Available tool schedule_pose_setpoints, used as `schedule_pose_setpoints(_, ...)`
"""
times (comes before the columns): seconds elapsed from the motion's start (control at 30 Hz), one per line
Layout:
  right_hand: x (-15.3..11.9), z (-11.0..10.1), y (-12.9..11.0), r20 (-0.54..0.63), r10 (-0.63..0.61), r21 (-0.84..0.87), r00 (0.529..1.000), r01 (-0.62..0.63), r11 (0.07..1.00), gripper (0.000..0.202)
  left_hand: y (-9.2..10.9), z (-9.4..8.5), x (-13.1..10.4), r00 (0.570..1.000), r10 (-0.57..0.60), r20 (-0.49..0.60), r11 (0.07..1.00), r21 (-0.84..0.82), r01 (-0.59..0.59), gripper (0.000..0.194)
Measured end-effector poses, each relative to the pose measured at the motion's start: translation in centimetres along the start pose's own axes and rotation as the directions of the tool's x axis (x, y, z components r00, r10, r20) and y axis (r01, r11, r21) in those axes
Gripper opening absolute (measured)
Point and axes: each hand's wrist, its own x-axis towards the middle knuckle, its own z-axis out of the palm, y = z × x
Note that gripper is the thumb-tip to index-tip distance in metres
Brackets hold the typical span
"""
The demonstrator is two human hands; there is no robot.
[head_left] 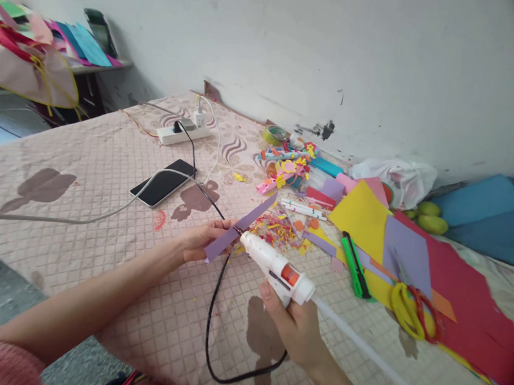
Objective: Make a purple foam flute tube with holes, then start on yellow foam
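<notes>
A narrow strip of purple paper (255,212) slants upward to the right, pinched in my left hand (201,239). My right hand (295,328) is wrapped round the handle of a white glue gun (264,256), whose dark nozzle meets the strip beside my left fingers. A long clear glue stick (361,338) sticks out of the gun's back end. From the gun, a black cord (209,328) loops over the patterned cloth (165,324). Just beyond the nozzle lie small coloured paper scraps (278,228).
A phone (166,183) and a white power strip (183,134) lie beyond my left hand. On the right are a green cutter (354,264), yellow-and-red scissors (412,313), coloured paper sheets (453,286) and green fruit (431,223). Tape (274,135) sits by the wall.
</notes>
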Motion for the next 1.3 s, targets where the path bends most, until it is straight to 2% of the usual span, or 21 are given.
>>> schedule_pose_setpoints(0.27,1.1,-0.4,-0.4,-0.078,-0.026,-0.022,0.997,0.025,0.999,0.025,0.0,-0.1,0.0,0.998,-0.007,0.057,1.000,-0.017,0.008,0.019)
schedule_pose_setpoints(0.53,1.5,-0.5,-0.2,-0.077,-0.003,0.018,0.997,0.004,1.000,0.029,-0.2,-0.7,0.2,0.992,-0.004,0.127,0.999,-0.038,0.009,0.023)
schedule_pose_setpoints(0.7,1.6,-0.5,-0.5,-0.075,-0.025,0.005,0.997,0.026,1.000,0.029,-0.3,-0.8,0.2,0.993,0.008,0.118,0.999,-0.045,-0.003,0.025)
schedule_pose_setpoints(0.93,2.3,-0.5,-0.7,-0.119,-0.024,0.031,0.993,0.028,0.999,0.030,0.0,-0.3,-0.1,0.995,-0.007,0.096,0.999,-0.049,0.012,0.038)
schedule_pose_setpoints(1.3,2.8,-0.7,-0.5,-0.146,-0.003,0.067,0.989,0.013,0.998,0.031,0.1,-0.2,-0.3,0.992,-0.018,0.123,0.999,-0.032,0.022,0.034)
